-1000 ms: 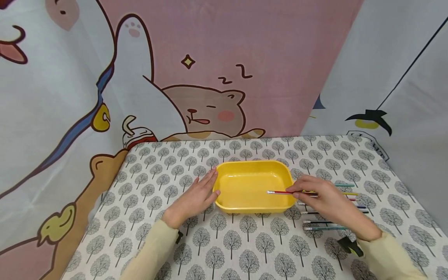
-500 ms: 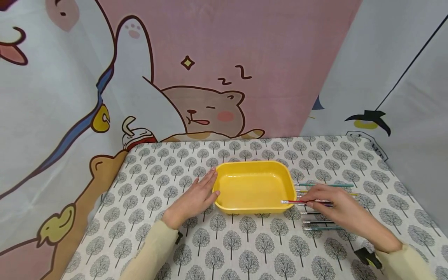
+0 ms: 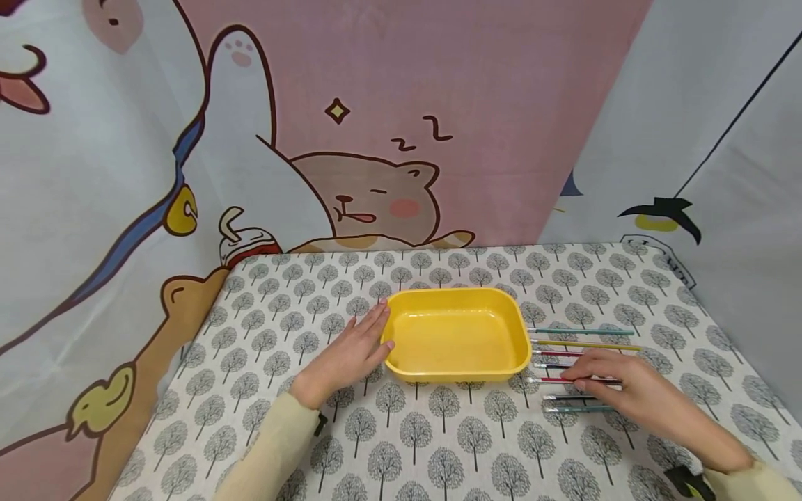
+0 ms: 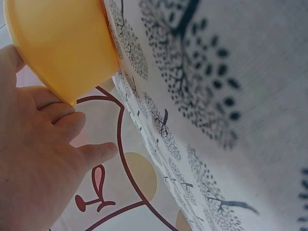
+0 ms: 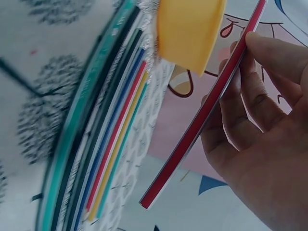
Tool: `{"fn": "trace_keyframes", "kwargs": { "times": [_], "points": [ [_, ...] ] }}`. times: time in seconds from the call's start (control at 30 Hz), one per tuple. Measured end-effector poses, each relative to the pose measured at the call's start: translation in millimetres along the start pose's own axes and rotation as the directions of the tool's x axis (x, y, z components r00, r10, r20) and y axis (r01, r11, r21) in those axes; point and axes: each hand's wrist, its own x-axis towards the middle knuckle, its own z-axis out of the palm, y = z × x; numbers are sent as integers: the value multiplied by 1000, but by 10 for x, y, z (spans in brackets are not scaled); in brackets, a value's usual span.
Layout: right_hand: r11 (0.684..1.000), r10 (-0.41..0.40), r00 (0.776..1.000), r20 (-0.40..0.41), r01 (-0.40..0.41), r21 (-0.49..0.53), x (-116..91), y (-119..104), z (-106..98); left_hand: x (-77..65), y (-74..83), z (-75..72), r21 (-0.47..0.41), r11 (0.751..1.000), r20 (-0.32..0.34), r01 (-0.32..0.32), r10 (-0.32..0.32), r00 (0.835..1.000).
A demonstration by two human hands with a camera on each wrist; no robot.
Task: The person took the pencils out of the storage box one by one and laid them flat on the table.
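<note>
My right hand (image 3: 633, 390) pinches a red pencil (image 5: 192, 130) between thumb and fingers. It hovers over a row of pencils at the right of the yellow tray (image 3: 457, 377), its silvery end pointing left. In that row lie a teal pencil (image 3: 583, 332), a yellow pencil (image 3: 592, 344), another red pencil (image 3: 551, 353), a dark pencil (image 3: 567, 397) and a nearer teal one, roughly parallel. My left hand (image 3: 344, 355) rests against the tray's left end, fingertips and thumb at the rim. Nothing lies inside the tray.
A tablecloth (image 3: 445, 459) printed with trees covers the table. Behind stands a cloth backdrop (image 3: 501, 104) with cartoon animals, and a pale grey cloth (image 3: 745, 229) hangs along the right side.
My right hand has carried the red pencil from over the tray's right end rightward and nearer to me, down towards the pencil row. The left hand and tray stay put.
</note>
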Motion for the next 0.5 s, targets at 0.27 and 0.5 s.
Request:
{"fn": "trace_keyframes", "kwargs": {
  "times": [0.27,0.5],
  "points": [
    [999,-34,999,-2,34,19,-192,158,57,-7,2,0,-6,1000,-2,-5,5,1000],
    [993,-28,998,59,21,115,-328,262,94,-1,-4,2,-8,1000,0,-5,5,1000]
  ]
}}
